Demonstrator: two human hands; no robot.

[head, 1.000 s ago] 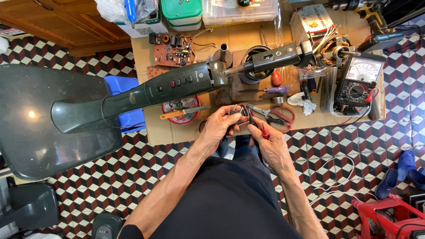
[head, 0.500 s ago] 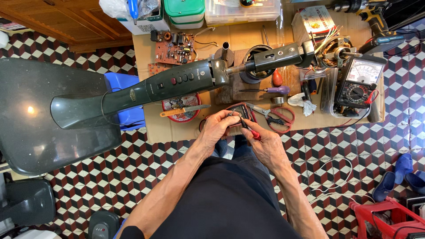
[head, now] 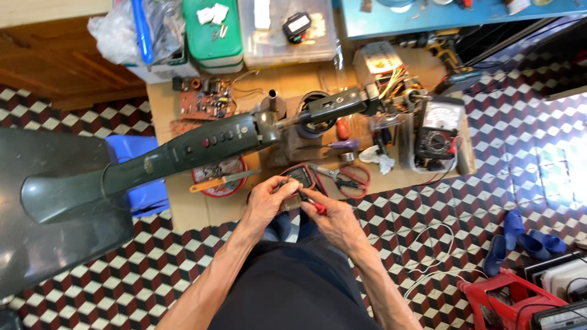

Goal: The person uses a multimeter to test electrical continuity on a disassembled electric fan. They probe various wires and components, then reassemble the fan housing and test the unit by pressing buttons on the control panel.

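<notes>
At the near edge of the low wooden bench (head: 177, 214), the left hand (head: 266, 201) pinches a small grey part (head: 288, 194) while the right hand (head: 333, 221) grips a red-handled screwdriver (head: 313, 203), tip set to it. This looks like a screw being worked; steady pressure seems called for. At twelve o'clock lies one dark fan column (head: 183, 153); at two o'clock stands one analogue multimeter (head: 435, 131). One pair of red-handled pliers (head: 342, 178) lies just right of the hands.
</notes>
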